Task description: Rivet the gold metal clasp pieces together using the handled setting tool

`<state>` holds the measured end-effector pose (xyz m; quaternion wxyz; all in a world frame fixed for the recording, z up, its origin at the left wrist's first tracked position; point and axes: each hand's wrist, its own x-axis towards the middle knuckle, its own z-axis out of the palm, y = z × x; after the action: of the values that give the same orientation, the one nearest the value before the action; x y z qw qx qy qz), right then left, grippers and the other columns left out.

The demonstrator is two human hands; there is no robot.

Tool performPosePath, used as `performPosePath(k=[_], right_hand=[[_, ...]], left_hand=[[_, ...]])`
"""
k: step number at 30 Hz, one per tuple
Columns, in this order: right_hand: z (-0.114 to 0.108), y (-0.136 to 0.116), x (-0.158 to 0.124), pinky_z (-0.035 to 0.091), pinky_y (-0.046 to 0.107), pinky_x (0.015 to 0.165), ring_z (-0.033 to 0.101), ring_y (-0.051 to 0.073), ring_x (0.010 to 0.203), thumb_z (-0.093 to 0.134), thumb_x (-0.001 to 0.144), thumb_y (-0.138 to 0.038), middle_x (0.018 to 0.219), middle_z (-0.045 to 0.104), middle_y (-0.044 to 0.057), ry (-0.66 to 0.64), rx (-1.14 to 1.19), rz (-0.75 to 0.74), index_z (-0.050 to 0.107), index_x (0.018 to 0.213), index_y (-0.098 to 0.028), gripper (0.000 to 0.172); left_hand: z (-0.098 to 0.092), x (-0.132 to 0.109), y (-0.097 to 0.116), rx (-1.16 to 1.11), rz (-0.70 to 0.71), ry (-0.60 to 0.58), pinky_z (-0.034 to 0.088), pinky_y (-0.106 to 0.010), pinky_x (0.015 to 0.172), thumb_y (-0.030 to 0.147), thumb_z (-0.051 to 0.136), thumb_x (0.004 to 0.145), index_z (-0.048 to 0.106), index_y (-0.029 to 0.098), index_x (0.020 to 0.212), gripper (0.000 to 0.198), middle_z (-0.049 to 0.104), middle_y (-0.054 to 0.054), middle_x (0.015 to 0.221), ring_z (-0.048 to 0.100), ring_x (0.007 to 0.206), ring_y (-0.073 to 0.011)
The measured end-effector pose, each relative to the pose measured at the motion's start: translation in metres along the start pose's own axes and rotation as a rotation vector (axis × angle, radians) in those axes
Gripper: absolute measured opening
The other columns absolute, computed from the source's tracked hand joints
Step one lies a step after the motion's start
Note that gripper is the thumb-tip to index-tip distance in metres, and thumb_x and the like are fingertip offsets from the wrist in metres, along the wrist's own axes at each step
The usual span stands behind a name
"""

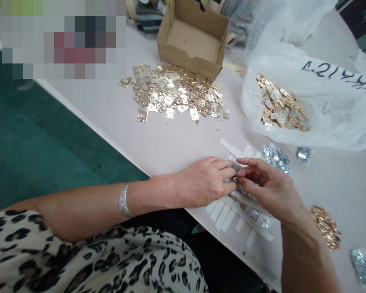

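My left hand (209, 183) reaches in from the left, its fingers bent down over a small clear plastic packet (232, 158). My right hand (270, 185) meets it from the other side, thumb and fingers closing towards the same spot. Something small and metallic (235, 179) shows between the fingertips, too tiny to name. Under and around both hands lie white paper-like strips (224, 215). Small clear packets (266, 221) rest among these strips near the table edge. Silvery round metal pieces (276, 158) form a heap just beyond my right hand.
Flat gold metal plates (177, 93) are spread before an open cardboard box (192, 40). A white plastic bag (329, 122) holds more gold pieces. Gold parts (325, 226) and a packet of silvery pieces (361, 266) lie right. The table edge (110, 142) runs diagonally.
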<state>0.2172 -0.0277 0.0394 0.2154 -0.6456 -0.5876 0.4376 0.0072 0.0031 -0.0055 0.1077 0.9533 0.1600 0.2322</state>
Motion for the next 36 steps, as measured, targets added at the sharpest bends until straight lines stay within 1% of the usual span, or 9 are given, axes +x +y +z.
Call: performPosePath(k=[4,9,13,16,19,23,29,32,36], right_hand=[[-0.004,-0.003,0.005,0.055,0.025,0.065,0.065,0.013,0.072,0.070,0.077,-0.027,0.085,0.069,0.003,-0.051,-0.067,-0.009,0.063,0.118,-0.020,0.043],[-0.005,-0.003,0.007,0.055,0.025,0.066,0.066,0.013,0.073,0.069,0.077,-0.027,0.084,0.069,0.003,-0.038,-0.063,0.003,0.063,0.113,-0.020,0.037],[-0.004,0.000,0.007,0.055,0.025,0.066,0.065,0.013,0.073,0.069,0.078,-0.029,0.085,0.068,0.004,-0.057,-0.041,-0.008,0.062,0.113,-0.020,0.037],[-0.006,0.005,0.006,0.055,0.026,0.067,0.065,0.013,0.074,0.068,0.079,-0.029,0.086,0.068,0.003,-0.071,-0.050,-0.035,0.062,0.114,-0.021,0.037],[-0.009,0.007,0.006,0.055,0.026,0.069,0.066,0.013,0.077,0.066,0.081,-0.028,0.088,0.068,0.003,-0.086,-0.115,-0.073,0.062,0.115,-0.023,0.035],[-0.011,0.005,0.007,0.056,0.028,0.070,0.067,0.015,0.079,0.067,0.081,-0.029,0.089,0.070,0.003,-0.097,-0.184,-0.124,0.062,0.117,-0.023,0.036],[-0.004,0.006,0.007,0.058,0.029,0.075,0.067,0.013,0.080,0.068,0.083,-0.030,0.091,0.068,0.004,-0.050,-0.059,-0.103,0.062,0.115,-0.022,0.034],[-0.002,0.010,0.001,0.059,0.031,0.081,0.067,0.014,0.085,0.067,0.085,-0.031,0.096,0.069,0.004,-0.011,-0.047,-0.094,0.062,0.116,-0.024,0.032],[-0.001,0.014,-0.009,0.059,0.033,0.084,0.068,0.016,0.090,0.069,0.085,-0.032,0.099,0.070,0.004,0.013,0.018,-0.082,0.061,0.118,-0.026,0.034]], left_hand=[[0.000,0.000,-0.001,-0.001,0.012,0.016,0.052,-0.037,0.095,0.019,0.054,0.096,0.067,0.015,0.103,0.015,0.067,-0.012,0.117,0.057,0.121,-0.0239],[-0.001,0.000,-0.001,-0.009,0.014,0.019,0.052,-0.038,0.095,0.018,0.055,0.096,0.067,0.014,0.103,0.015,0.067,-0.012,0.116,0.058,0.119,-0.0251],[-0.003,0.000,0.000,-0.023,0.002,0.031,0.053,-0.037,0.096,0.017,0.054,0.097,0.066,0.013,0.105,0.015,0.068,-0.012,0.112,0.059,0.119,-0.0236],[-0.003,0.001,0.000,-0.029,0.003,0.033,0.053,-0.037,0.096,0.017,0.051,0.098,0.065,0.012,0.105,0.016,0.069,-0.011,0.111,0.059,0.119,-0.0225],[-0.002,0.001,0.000,-0.028,-0.002,0.020,0.052,-0.037,0.098,0.017,0.051,0.098,0.065,0.012,0.107,0.018,0.068,-0.010,0.114,0.058,0.121,-0.0225],[-0.002,0.001,-0.001,-0.027,0.003,0.022,0.052,-0.037,0.099,0.018,0.054,0.097,0.066,0.011,0.109,0.018,0.068,-0.011,0.115,0.057,0.122,-0.0232],[-0.002,0.001,-0.001,-0.035,0.004,0.021,0.052,-0.037,0.099,0.018,0.054,0.097,0.066,0.011,0.107,0.017,0.069,-0.011,0.110,0.058,0.121,-0.0230],[-0.001,0.001,0.000,-0.028,-0.003,0.033,0.052,-0.037,0.099,0.018,0.056,0.096,0.067,0.011,0.106,0.016,0.069,-0.011,0.111,0.058,0.121,-0.0231],[0.000,0.001,0.001,-0.012,-0.010,0.037,0.052,-0.036,0.098,0.019,0.055,0.097,0.067,0.012,0.104,0.016,0.069,-0.011,0.111,0.059,0.119,-0.0224]])
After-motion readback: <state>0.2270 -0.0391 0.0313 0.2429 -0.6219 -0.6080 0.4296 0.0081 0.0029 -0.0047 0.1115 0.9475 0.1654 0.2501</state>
